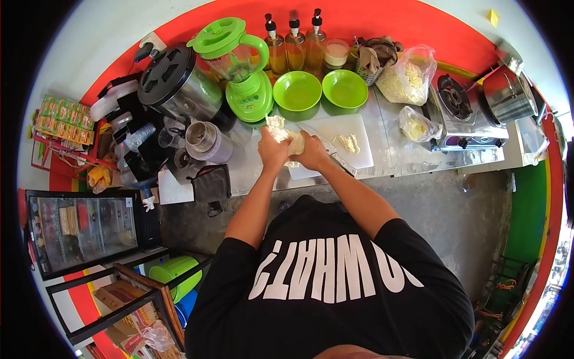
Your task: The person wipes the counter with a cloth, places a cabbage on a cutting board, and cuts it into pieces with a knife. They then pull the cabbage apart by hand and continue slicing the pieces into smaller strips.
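Both my hands are closed on a pale, whitish piece of food (277, 128) above the steel counter, at the left edge of a white cutting board (359, 154). My left hand (274, 148) grips its left part, and my right hand (312, 152) holds its right part. What the food is cannot be told. A small heap of pale shreds (349, 143) lies on the board to the right of my hands. A knife (341, 165) rests near the board's front edge, beside my right wrist. Two green bowls (296, 93) (345, 90) stand just behind my hands.
A green blender (248, 99), a large steel pot with black lid (170, 75) and a metal-topped container (206, 140) stand left. Pump bottles (295, 51) line the back. Bags of pale shreds (406, 81) and a gas stove (457, 102) are right.
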Demonstrator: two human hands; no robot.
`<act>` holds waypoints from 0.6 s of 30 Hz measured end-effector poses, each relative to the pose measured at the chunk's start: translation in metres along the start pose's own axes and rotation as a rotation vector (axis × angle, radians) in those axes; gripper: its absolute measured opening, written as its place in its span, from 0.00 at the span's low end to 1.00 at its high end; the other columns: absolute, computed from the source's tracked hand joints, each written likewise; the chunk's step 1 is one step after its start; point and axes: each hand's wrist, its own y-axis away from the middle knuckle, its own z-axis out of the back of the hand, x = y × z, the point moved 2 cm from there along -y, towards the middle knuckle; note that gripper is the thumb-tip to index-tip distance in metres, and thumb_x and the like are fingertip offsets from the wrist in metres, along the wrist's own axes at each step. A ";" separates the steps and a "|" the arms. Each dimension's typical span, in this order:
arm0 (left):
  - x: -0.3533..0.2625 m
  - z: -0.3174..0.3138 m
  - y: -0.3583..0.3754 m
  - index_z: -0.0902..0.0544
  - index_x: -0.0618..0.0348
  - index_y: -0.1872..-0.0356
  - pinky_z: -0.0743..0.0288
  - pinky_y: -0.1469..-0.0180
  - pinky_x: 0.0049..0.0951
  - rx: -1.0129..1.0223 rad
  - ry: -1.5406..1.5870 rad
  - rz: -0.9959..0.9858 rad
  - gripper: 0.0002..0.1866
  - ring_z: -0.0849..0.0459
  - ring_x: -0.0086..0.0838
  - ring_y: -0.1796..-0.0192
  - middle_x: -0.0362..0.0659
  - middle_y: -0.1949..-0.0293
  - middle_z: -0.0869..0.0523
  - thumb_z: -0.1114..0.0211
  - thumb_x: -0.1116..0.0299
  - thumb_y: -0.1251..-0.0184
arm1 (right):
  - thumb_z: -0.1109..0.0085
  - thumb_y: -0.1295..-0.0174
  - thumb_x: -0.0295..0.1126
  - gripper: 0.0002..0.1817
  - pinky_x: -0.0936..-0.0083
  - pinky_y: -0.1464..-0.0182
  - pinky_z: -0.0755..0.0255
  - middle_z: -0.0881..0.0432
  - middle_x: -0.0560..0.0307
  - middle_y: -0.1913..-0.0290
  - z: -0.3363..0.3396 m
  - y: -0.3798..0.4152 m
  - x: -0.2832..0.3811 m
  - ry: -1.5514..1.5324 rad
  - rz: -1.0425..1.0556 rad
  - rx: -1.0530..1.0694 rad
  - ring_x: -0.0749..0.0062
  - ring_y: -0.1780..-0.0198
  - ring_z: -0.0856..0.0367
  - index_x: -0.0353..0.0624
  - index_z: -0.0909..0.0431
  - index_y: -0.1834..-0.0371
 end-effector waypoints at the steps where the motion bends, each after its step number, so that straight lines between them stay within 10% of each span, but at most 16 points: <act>1: 0.003 0.001 -0.002 0.24 0.63 0.51 0.18 0.49 0.45 -0.004 0.032 0.041 0.28 0.10 0.51 0.51 0.59 0.55 0.10 0.17 0.67 0.50 | 0.15 0.58 0.49 0.61 0.51 0.32 0.27 0.21 0.25 0.38 0.000 0.001 0.001 0.001 0.003 0.003 0.34 0.35 0.22 0.32 0.39 0.22; 18: 0.033 0.018 -0.015 0.24 0.68 0.44 0.16 0.52 0.34 0.086 0.698 0.285 0.31 0.12 0.33 0.53 0.50 0.51 0.13 0.16 0.71 0.46 | 0.15 0.58 0.52 0.61 0.55 0.33 0.26 0.22 0.24 0.39 0.001 -0.001 -0.001 -0.040 -0.034 0.013 0.36 0.36 0.21 0.30 0.37 0.24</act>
